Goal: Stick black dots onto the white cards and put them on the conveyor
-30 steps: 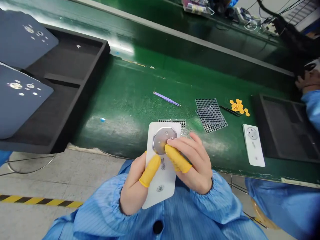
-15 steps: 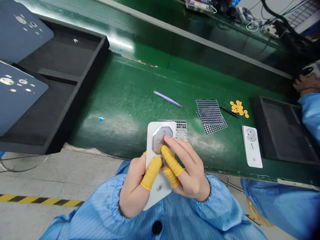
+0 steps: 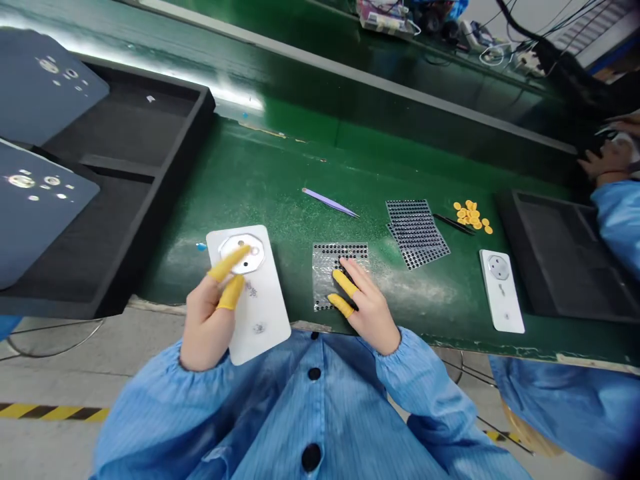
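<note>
A white rectangular panel (image 3: pixel 267 300) with a round-cornered octagonal inset, small holes and dark markings lies tilted at the table's front edge, its lower end jutting past it. My left hand (image 3: pixel 207 327) is at its left side, index finger and thumb in yellow finger cots apart over the panel's face; its other fingers are hidden. My right hand (image 3: pixel 367 307) rests on a clear sheet of small black round pads (image 3: pixel 323 273), fingers spread. Yellow cots cover its thumb and index finger too. Part of the sheet has no pads.
Purple tweezers (image 3: pixel 330 202) lie behind the sheet. Rightward are more pad sheets (image 3: pixel 417 233), black tweezers (image 3: pixel 454 224), rolled yellow finger cots (image 3: pixel 470 215) and another white panel (image 3: pixel 503 293). Black trays stand left (image 3: pixel 185 147) and right (image 3: pixel 565 267). A co-worker's hand (image 3: pixel 610 160) shows far right.
The white panel has moved left from between both hands and down onto the table edge. My right hand has left it and come down onto the pad sheet.
</note>
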Available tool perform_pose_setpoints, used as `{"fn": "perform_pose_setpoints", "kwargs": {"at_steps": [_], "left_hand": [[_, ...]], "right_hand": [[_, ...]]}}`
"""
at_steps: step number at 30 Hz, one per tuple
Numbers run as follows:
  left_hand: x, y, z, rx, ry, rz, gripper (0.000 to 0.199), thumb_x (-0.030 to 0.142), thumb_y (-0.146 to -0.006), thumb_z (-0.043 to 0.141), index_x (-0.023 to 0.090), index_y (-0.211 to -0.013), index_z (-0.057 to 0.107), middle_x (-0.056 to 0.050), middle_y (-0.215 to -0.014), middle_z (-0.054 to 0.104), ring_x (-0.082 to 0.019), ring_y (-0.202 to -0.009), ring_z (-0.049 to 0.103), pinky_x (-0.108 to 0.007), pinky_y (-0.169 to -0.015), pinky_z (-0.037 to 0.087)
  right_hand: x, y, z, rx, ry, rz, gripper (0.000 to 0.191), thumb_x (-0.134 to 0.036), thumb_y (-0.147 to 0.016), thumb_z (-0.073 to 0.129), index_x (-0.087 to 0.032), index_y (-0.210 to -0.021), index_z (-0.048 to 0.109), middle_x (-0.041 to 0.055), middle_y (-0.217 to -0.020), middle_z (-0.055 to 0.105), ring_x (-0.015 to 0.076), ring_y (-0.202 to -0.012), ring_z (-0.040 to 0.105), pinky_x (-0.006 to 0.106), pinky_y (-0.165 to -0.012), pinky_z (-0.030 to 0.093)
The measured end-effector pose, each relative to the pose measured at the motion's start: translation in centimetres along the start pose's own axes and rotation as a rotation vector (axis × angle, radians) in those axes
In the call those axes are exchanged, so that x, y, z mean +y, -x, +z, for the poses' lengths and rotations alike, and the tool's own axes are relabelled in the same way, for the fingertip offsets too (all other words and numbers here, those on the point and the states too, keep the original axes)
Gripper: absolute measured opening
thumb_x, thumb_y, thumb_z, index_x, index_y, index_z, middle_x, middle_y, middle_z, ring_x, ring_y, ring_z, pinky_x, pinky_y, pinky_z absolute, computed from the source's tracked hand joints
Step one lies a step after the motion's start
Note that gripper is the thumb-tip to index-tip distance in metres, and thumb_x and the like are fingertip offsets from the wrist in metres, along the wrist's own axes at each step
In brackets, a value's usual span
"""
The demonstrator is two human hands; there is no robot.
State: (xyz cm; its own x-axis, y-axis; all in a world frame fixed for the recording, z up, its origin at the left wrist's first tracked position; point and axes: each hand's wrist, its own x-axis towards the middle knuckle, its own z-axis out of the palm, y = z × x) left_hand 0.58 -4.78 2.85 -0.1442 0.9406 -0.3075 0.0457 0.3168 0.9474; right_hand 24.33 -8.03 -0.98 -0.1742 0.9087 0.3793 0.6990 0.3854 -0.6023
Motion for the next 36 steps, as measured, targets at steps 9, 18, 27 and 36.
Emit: {"fn": "perform_pose_setpoints", "kwargs": {"at_steps": [9, 18, 27, 36], "left_hand": [[0.3, -0.8, 4.6, -0.3, 0.006, -0.114, 0.037, 0.044, -0.058, 0.08, 0.014, -0.079, 0.077, -0.008, -0.077, 0.075, -0.027, -0.078, 0.067, -0.032, -0.066, 0.053], [-0.5, -1.2, 5.7, -0.311, 0.054, -0.086, 0.037, 0.045, -0.065, 0.077, 0.012, -0.083, 0.077, -0.009, -0.076, 0.075, -0.025, -0.077, 0.068, -0.031, -0.065, 0.053], [-0.7, -1.0, 5.8, -0.3, 0.06, -0.039, 0.03, 0.036, -0.071, 0.073, 0.013, -0.09, 0.077, -0.008, -0.082, 0.076, -0.024, -0.073, 0.069, -0.031, -0.065, 0.054], [-1.4, -1.3, 6.4, -0.227, -0.093, 0.114, 0.029, 0.032, -0.071, 0.068, 0.012, -0.091, 0.076, -0.01, -0.097, 0.076, -0.029, -0.095, 0.068, -0.04, -0.091, 0.051]], "right_hand": [[-0.6, 0.3, -1.5, 0.078, -0.052, -0.126, 0.039, -0.011, -0.088, 0.056, -0.022, -0.126, 0.056, 0.0117, -0.128, 0.06, 0.0241, -0.123, 0.055, 0.05, -0.1, 0.05], [-2.5, -3.3, -4.2, -0.103, -0.263, -0.085, 0.027, -0.019, -0.085, 0.064, -0.018, -0.112, 0.063, 0.0098, -0.109, 0.067, 0.0183, -0.101, 0.063, 0.037, -0.085, 0.057], [-0.7, -5.0, 0.1, 0.002, 0.01, -0.342, 0.02, -0.008, -0.09, 0.049, -0.012, -0.105, 0.061, 0.0138, -0.103, 0.067, 0.0208, -0.098, 0.06, 0.037, -0.079, 0.057], [0.3, -4.8, 2.3, 0.024, -0.05, -0.27, 0.015, -0.012, -0.091, 0.05, -0.015, -0.104, 0.056, 0.0118, -0.1, 0.063, 0.0199, -0.096, 0.06, 0.037, -0.081, 0.056]]}}
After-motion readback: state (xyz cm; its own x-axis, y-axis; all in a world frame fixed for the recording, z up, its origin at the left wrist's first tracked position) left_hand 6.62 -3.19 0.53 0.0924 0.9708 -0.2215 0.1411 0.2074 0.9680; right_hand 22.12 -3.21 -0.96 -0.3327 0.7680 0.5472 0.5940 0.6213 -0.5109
